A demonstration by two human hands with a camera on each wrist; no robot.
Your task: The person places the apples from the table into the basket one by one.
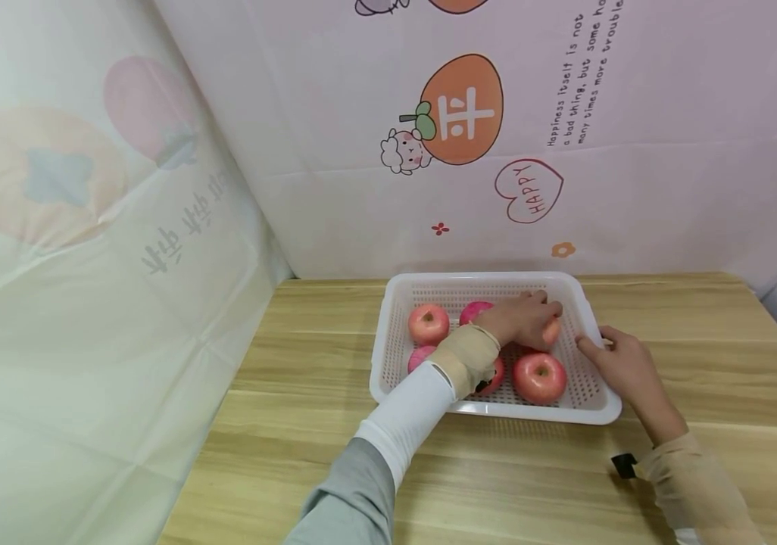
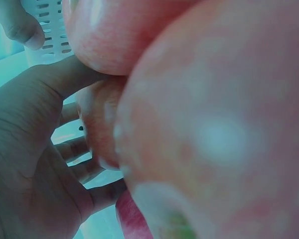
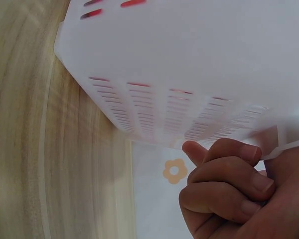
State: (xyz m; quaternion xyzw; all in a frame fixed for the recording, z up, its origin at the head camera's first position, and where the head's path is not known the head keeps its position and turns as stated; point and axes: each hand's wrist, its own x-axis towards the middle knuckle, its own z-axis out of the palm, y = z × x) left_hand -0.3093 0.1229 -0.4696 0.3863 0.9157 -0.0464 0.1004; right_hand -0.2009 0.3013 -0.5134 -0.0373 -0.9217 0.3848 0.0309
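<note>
A white plastic basket with slotted walls holds several red apples. My left hand reaches into its right half, thumb and fingers curled around an apple. The left wrist view shows this apple against the fingers, partly covered by nearer apples. Just in front of that hand lies a larger red apple; another apple is partly hidden by the wrist. At the basket's right side, my right hand grips the rim, thumb on top, with curled fingers outside the wall.
On the basket's left side are a pale red apple and a pinker one. A deep pink apple sits behind the left wrist. The wooden table meets a printed cloth at the back.
</note>
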